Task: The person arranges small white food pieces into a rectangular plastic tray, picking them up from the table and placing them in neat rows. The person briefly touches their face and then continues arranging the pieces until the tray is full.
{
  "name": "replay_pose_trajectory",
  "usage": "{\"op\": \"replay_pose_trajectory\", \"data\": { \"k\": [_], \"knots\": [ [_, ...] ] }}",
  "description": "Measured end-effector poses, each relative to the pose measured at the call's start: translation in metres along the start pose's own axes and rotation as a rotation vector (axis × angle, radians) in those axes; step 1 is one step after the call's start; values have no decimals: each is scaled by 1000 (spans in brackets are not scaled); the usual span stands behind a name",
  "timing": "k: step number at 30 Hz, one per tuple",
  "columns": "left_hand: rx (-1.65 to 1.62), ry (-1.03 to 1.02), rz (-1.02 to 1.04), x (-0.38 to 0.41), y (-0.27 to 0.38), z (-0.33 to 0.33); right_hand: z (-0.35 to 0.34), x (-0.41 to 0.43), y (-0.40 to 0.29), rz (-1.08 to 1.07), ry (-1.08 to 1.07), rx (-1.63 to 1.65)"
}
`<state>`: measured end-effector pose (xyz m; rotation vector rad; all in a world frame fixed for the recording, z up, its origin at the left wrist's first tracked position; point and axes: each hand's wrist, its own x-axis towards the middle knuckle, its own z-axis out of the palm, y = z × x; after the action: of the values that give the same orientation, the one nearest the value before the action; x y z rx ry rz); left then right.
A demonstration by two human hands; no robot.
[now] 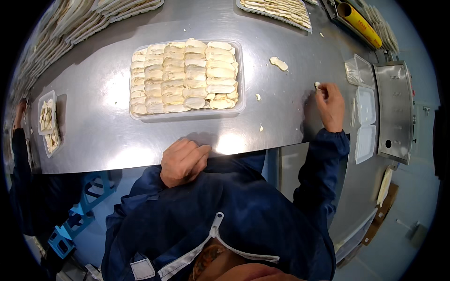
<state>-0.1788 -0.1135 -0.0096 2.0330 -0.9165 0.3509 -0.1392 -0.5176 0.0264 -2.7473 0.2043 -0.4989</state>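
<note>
A clear plastic tray (242,80) stands on the steel table (88,140), filled with pale, flat slices (172,75) overlapping in upright columns; they look like a dried or sliced food. My left hand (184,161) rests at the table's near edge below the tray, its fingers curled; whether anything is inside cannot be seen. To the right of the tray, my right hand (329,105) pinches a small pale piece (317,85) between thumb and fingers, just over the table. One loose slice (278,64) lies between the tray and that hand, with small crumbs (258,97) nearby.
Small trays of pieces (47,116) stand at the left, near another person's hand (20,112). Stacked trays (116,10) fill the far left; another filled tray (277,12) is at the back. White trays (365,105) and a steel machine (393,112) stand right, a yellow tube (360,24) beyond.
</note>
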Motion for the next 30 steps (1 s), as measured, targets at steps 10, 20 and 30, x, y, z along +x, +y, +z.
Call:
{"op": "replay_pose_trajectory", "data": {
  "k": [10, 20, 30],
  "knots": [
    [-15, -5, -8, -4, -4, 0, 49, 39, -67, -252, -67, 20],
    [-45, -1, -13, -3, -2, -1, 48, 41, -69, -207, -158, 45],
    [-48, -4, -20, -3, -2, -2, 45, 26, -76, -281, -126, 59]
  ]
}}
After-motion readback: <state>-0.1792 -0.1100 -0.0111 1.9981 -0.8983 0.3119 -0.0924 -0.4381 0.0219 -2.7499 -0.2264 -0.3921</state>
